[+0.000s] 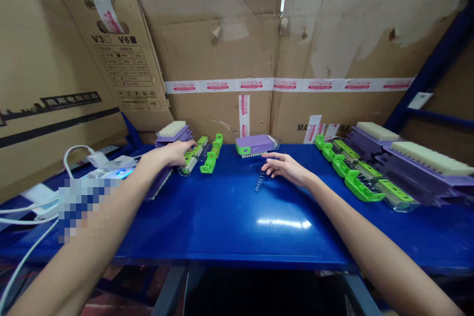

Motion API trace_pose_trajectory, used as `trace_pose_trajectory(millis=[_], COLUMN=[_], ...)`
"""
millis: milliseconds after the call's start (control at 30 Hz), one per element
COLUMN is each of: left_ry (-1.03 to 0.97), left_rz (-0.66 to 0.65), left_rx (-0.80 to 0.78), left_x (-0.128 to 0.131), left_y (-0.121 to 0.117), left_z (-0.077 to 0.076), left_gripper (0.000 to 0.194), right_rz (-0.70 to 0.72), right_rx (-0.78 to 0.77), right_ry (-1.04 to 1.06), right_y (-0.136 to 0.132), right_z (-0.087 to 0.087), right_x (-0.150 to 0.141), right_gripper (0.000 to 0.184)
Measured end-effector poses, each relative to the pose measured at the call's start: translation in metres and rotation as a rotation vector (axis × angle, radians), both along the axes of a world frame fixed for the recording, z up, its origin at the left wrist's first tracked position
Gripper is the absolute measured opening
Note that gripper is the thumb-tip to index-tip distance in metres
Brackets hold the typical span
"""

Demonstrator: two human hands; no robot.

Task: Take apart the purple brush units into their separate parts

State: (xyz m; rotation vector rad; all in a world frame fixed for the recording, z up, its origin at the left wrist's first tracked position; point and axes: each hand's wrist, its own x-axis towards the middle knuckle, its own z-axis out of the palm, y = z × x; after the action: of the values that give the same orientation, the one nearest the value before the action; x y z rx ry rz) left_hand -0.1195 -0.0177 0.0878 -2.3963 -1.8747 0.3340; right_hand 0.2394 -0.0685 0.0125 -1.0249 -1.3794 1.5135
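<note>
My left hand [174,152] reaches to the far left of the blue table [229,227], its fingers curled over a green-and-clear part [191,159] in a row of such pieces beside a purple brush [172,134]. My right hand [283,165] hovers palm down near the table's middle, fingers loosely spread, holding nothing. A small metal spring [260,181] lies just left of its fingertips. An assembled purple-and-green brush [256,144] rests bristles down just behind it.
Rows of green-and-clear parts [361,180] and stacked purple brushes [425,168] fill the right side. A white power strip with cables [105,168] lies at the left. Taped cardboard boxes [237,44] wall the back. A blue rack post [429,74] rises at the right.
</note>
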Motion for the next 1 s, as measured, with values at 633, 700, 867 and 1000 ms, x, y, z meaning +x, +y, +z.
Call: trace_pose_trajectory(millis=[633, 700, 867, 1000], left_ry=[-0.342, -0.322, -0.164, -0.116], left_rz=[-0.359, -0.403, -0.442, -0.382], left_rx=[0.185, 0.177, 0.121, 0.123], left_x=[0.098, 0.132, 0.193, 0.197], left_y=[-0.05, -0.067, -0.09, -0.091], left_z=[-0.012, -0.022, -0.047, -0.051], left_gripper=[0.048, 0.047, 0.043, 0.025], right_rz=[-0.356, -0.409, -0.447, -0.472], right_rx=[0.117, 0.113, 0.124, 0.135], right_ry=[-0.118, -0.194, -0.257, -0.275], right_y=[0.009, 0.011, 0.014, 0.017], right_z=[-0.004, -0.004, -0.005, -0.006], right_x=[0.003, 0.004, 0.007, 0.012], right_gripper=[0.02, 0.018, 0.018, 0.019])
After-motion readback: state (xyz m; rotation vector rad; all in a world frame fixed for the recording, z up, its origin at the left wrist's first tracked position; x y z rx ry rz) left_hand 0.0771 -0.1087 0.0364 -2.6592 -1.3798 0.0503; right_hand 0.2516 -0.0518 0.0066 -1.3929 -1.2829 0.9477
